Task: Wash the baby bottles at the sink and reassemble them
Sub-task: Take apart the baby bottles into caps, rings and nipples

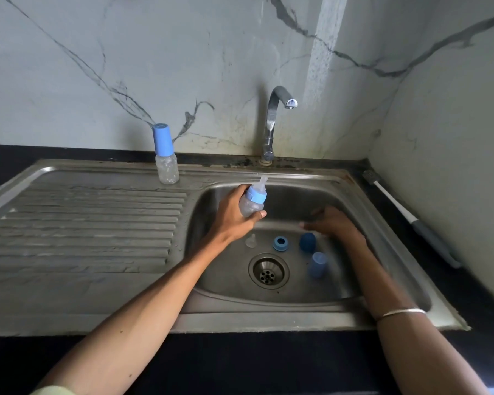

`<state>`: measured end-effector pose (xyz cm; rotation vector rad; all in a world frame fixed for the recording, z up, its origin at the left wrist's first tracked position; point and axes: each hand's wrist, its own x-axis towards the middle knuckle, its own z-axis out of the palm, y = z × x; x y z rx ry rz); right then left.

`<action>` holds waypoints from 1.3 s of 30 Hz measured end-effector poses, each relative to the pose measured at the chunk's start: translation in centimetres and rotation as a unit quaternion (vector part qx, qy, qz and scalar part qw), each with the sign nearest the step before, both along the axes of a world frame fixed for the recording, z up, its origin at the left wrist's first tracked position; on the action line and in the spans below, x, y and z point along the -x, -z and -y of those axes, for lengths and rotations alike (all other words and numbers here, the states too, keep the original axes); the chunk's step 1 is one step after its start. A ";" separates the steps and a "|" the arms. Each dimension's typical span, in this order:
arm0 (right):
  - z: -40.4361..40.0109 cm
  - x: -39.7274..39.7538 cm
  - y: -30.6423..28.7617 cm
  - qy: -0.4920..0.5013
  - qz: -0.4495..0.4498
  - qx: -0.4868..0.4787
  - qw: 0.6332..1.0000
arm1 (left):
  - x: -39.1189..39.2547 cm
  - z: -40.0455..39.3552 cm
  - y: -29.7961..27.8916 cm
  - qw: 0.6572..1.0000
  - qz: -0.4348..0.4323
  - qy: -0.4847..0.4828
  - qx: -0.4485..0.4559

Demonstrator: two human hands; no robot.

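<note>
Holding one bottle (251, 205) over the left edge of the basin (382, 243), we are in the reassembly part of the job, judging by how things lie. Our left hand (234, 216) has its fingers (258, 215) and thumb curled round the clear body, tilted so the teat and blue ring point up and toward the tap (274, 121). That bottle has its ring and teat on but no cap.

Our right hand (332, 223) is down inside the basin, fingers stretched out fairly flat and blurred, so we cannot tell whether it touches anything; it seems to hold nothing. Just beside it stands a dark blue cap (307, 242), and near that a lighter blue cap (318, 263). Further left on the basin floor lie a loose blue ring (280, 243) and a loose clear teat (251, 241), both above the drain (268, 270).

No water shows at the spout. A second bottle (166, 155), capped and upright, stands on the sink's back ledge by the draining board (83, 223), which suggests it is finished. A brush (405, 215) lies on the dark surface to the right, well apart from both hands.

We judge the next move to be the right hand closing on one of the caps, probably the dark one nearest it, and bringing it up over the teat. That calls for the left hand to keep the bottle steady, perhaps more upright, so the cap seats squarely. The loose ring and teat imply another bottle body we cannot see.
</note>
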<state>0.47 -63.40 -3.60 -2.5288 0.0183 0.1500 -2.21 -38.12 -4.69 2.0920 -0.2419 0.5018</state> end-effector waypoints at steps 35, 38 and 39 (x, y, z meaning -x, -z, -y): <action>-8.1 4.0 -5.1 -0.080 0.158 -0.411 0.894 | 1.7 1.1 -2.5 0.995 -0.006 0.012 0.097; -7.8 4.1 -5.5 -0.097 0.146 -0.426 0.888 | 1.9 1.2 -2.7 0.991 -0.006 0.044 0.125; -7.7 4.2 -5.6 -0.106 0.139 -0.435 0.884 | 2.0 1.0 -2.8 0.989 -0.016 0.057 0.133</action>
